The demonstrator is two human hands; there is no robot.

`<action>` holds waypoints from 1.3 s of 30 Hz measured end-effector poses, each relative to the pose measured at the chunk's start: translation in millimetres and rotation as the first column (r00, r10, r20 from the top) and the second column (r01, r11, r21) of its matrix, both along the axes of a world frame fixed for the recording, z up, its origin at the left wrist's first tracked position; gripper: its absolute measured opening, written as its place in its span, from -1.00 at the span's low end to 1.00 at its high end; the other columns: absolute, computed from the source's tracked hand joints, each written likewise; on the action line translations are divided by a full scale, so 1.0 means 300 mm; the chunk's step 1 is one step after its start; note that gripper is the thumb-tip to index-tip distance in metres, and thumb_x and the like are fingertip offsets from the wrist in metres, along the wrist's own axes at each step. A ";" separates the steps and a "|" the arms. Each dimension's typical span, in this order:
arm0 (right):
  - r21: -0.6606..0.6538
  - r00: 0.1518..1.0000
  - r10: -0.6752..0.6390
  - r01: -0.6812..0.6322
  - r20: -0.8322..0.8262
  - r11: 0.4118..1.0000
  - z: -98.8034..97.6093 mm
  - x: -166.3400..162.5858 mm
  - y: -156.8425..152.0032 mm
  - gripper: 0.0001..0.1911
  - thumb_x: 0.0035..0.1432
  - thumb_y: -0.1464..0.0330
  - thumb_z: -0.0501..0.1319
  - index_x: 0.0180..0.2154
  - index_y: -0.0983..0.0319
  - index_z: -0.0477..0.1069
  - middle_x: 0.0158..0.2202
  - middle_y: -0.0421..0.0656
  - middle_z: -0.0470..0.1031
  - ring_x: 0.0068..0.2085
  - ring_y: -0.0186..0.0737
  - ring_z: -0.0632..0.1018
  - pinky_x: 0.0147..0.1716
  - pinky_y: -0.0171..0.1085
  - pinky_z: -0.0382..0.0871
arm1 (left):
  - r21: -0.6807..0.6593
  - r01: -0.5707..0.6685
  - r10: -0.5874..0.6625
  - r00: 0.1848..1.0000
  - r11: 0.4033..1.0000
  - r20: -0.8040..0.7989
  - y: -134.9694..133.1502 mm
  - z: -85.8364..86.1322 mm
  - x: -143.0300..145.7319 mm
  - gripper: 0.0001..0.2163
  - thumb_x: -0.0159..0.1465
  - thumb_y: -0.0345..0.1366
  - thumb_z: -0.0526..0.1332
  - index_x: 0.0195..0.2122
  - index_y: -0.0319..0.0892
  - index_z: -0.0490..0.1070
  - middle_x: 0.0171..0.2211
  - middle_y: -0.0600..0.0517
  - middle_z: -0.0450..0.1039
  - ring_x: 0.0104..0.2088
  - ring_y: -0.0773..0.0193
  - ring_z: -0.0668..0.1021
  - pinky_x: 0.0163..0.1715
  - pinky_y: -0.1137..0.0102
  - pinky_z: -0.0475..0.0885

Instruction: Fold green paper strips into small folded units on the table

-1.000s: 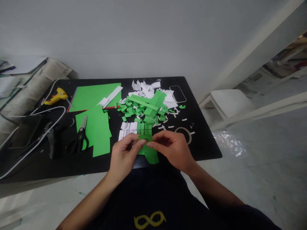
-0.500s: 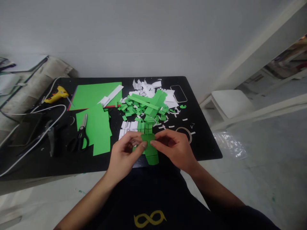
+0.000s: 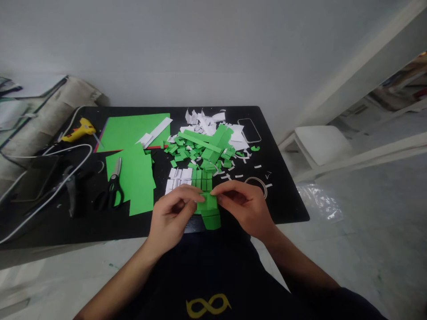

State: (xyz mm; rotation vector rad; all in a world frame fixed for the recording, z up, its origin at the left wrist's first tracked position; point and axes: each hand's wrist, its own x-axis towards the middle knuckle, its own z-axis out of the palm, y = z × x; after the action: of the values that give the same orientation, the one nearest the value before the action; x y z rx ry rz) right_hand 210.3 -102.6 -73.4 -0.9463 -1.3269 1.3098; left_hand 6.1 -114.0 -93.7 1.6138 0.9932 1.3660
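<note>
A creased green paper strip (image 3: 211,218) lies at the table's front edge, between my two hands. My left hand (image 3: 175,213) has its fingers bent together at the strip's upper left edge, thumb close under the forefinger. My right hand (image 3: 245,206) pinches the strip's upper right corner between thumb and forefinger. Just beyond my fingertips are rows of small folded green paper pieces (image 3: 202,179), with similar folded white paper pieces (image 3: 179,177) to their left. My hands partly cover the nearer ones.
Scissors (image 3: 115,182) rest on green sheets (image 3: 142,191) at left. Further left are a yellow glue gun (image 3: 80,130) and white cable (image 3: 78,173). Green scraps (image 3: 187,149) and white scraps (image 3: 205,121) pile up behind. A tape ring (image 3: 263,184) and phone-shaped outline (image 3: 249,130) lie right.
The strip's upper end has come down a little towards me. My left thumb has slid off its face to the left edge, and my right fingertips have shifted slightly.
</note>
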 end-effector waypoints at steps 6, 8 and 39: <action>-0.038 1.000 0.022 -0.022 0.002 0.999 0.009 0.002 -0.011 -0.89 0.25 0.41 0.44 -0.18 0.11 0.71 -0.28 -0.21 0.69 -0.28 -0.31 0.68 -0.27 -0.37 0.60 | 0.130 0.019 -0.004 0.993 0.991 -0.116 -0.006 -0.013 -0.010 -0.78 0.43 -0.53 0.24 -0.16 -0.09 0.63 -0.13 -0.01 0.64 -0.15 0.28 0.66 -0.22 0.41 0.50; -0.072 1.000 0.009 -0.011 -0.020 0.997 0.004 -0.002 -0.012 -0.82 0.15 0.39 0.54 -0.18 0.10 0.70 -0.26 -0.21 0.70 -0.23 -0.27 0.70 -0.22 -0.35 0.64 | 0.159 0.023 -0.002 0.991 0.987 -0.131 -0.006 -0.012 -0.010 -0.77 0.42 -0.55 0.24 -0.15 -0.09 0.63 -0.13 -0.02 0.64 -0.15 0.26 0.67 -0.19 0.39 0.52; -0.030 0.990 -0.072 0.076 0.119 0.997 0.018 -0.015 -0.025 -0.92 0.19 0.30 0.54 -0.25 0.07 0.73 -0.30 -0.22 0.75 -0.27 -0.18 0.76 -0.24 -0.23 0.72 | -0.223 -0.117 0.125 0.992 0.968 0.025 -0.009 0.033 0.035 -0.95 0.30 -0.28 0.46 -0.27 -0.11 0.66 -0.42 0.07 0.65 -0.46 0.33 0.60 -0.46 0.48 0.51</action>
State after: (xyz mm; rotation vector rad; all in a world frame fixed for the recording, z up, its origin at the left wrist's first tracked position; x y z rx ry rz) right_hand 205.8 -110.1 -67.9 -1.1008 -1.3494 1.2396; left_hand 16.5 -116.7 -83.7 1.3755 1.1926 1.3102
